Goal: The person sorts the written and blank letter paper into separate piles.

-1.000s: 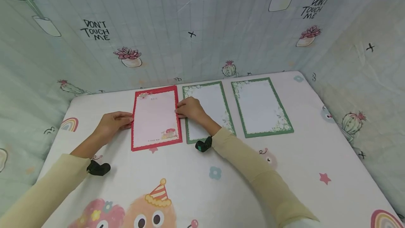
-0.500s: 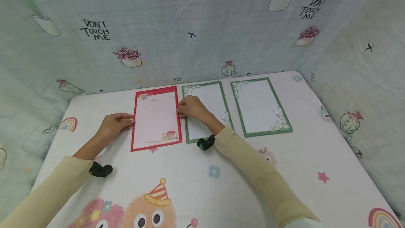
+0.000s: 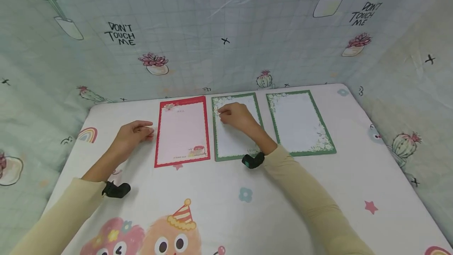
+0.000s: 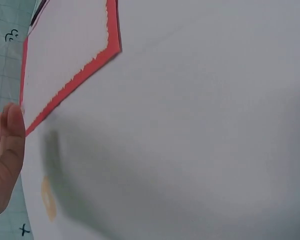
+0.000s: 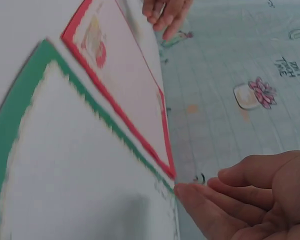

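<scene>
- Red-bordered sheet: flat on the white table, towards 10 o'clock from the middle of the visible tabletop; a small drawing fills its 5 o'clock corner.
- Left hand: at the sheet's 9 o'clock side, fingertips just beside the edge, fingers relaxed, gripping nothing.
- Middle green-bordered sheet: at 3 o'clock from the red one, a narrow gap between.
- Right hand: over that green sheet, fingers loosely bent, holding nothing; whether it touches the paper, I cannot tell.
- Right green-bordered sheet: next along at 3 o'clock, lying apart.
- Printed orange figure in a striped hat: towards 7 o'clock on the table.
- Printed red star: between 3 and 4 o'clock.
- Pale cloth with plant prints: beyond the 12 o'clock edge.
</scene>
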`<act>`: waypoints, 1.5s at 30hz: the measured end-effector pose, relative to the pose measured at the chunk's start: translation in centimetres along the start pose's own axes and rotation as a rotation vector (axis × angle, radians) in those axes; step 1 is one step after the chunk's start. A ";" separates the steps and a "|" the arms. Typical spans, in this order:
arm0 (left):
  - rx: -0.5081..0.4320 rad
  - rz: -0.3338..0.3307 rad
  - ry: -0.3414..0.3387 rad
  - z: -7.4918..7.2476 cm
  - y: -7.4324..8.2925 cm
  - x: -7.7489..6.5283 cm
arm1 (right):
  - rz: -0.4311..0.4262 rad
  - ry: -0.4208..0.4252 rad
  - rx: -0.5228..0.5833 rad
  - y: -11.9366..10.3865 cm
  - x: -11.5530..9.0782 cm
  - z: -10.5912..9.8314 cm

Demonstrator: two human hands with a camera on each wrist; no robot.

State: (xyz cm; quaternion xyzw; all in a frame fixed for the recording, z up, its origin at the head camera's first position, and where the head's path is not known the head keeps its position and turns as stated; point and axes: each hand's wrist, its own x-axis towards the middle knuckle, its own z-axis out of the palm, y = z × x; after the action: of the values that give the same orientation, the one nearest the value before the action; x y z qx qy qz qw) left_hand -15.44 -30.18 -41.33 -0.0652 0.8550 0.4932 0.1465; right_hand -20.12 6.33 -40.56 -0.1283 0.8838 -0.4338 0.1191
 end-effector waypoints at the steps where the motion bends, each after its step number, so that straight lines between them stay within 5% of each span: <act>1: -0.009 0.008 -0.002 0.1 0.2 -0.2 | -0.011 0.009 0.000 0.4 -0.4 -0.6; 16: -0.156 0.028 -0.102 4.7 2.8 0.2 | -0.026 0.086 0.091 5.1 -6.0 -5.1; 29: -0.224 0.062 -0.149 7.6 3.9 0.8 | 0.013 0.138 -0.007 7.5 -7.1 -7.3; 38: -0.226 0.085 -0.211 9.6 4.7 1.0 | 0.053 0.095 -0.108 8.6 -7.0 -7.6; 45: -0.190 0.049 -0.286 11.5 5.8 1.9 | 0.115 0.015 -0.036 9.4 -6.5 -7.4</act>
State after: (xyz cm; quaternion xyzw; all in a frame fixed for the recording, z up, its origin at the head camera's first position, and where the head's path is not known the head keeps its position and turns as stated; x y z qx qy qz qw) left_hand -16.55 -17.25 -42.57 0.0130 0.7763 0.5794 0.2479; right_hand -17.61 19.51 -42.99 -0.0763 0.8983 -0.4112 0.1347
